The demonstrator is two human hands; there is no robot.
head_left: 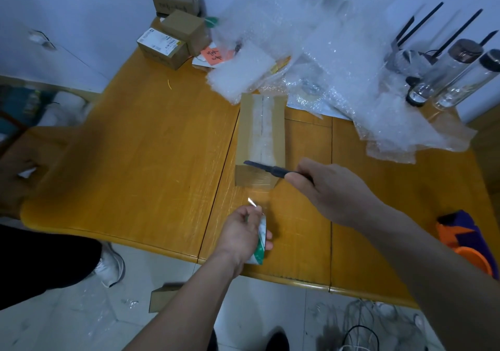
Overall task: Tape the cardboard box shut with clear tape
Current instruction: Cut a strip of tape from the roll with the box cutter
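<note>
Left hand [243,231] grips tape roll [260,245], right hand [332,188] clasps knife [266,168] over box [261,139] beside bubble wrap [338,61].

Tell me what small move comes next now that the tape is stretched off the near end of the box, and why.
Probably draw the black utility knife in the right hand down through the clear tape. The tape already covers the brown cardboard box's top seam and runs taut to the tape roll in the left hand.

Matt brown cardboard box [260,136] w/ glossy clear tape, smooth varnished wood table [151,145], crinkly plastic bubble wrap [338,61], prob. glass bottles [457,80]
</note>
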